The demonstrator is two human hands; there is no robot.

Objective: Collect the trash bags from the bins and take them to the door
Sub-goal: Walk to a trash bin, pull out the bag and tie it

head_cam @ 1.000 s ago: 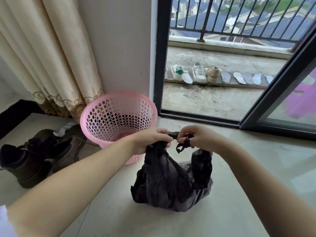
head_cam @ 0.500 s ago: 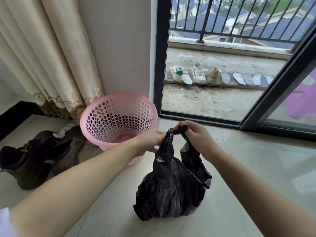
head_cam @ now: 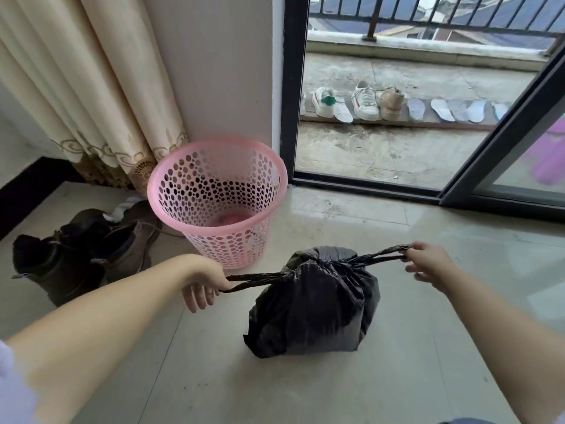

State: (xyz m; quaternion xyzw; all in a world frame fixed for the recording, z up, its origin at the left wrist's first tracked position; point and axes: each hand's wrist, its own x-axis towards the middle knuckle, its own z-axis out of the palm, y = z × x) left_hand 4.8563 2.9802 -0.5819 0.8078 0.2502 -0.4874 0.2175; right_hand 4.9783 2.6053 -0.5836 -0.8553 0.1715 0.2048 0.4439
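A full black trash bag [head_cam: 315,307] sits on the tiled floor in front of me, its top gathered into a knot. Two handle strips stretch sideways from the knot. My left hand [head_cam: 203,283] grips the left strip and my right hand [head_cam: 426,263] grips the right strip, both pulled taut and apart. Behind the bag, against the wall, stands a pink perforated bin [head_cam: 218,200] with no bag inside; something pink lies at its bottom.
Dark boots [head_cam: 76,252] lie on the floor left of the bin, under a cream curtain [head_cam: 91,87]. A black-framed sliding door [head_cam: 501,142] stands open onto a balcony with a row of shoes [head_cam: 363,101] and insoles. Bare tiles surround the bag.
My hands were together above the bag, working its handles; they have now moved apart sideways, drawing the strips tight. The bag's top is now cinched and the bag sits lower and rounder.
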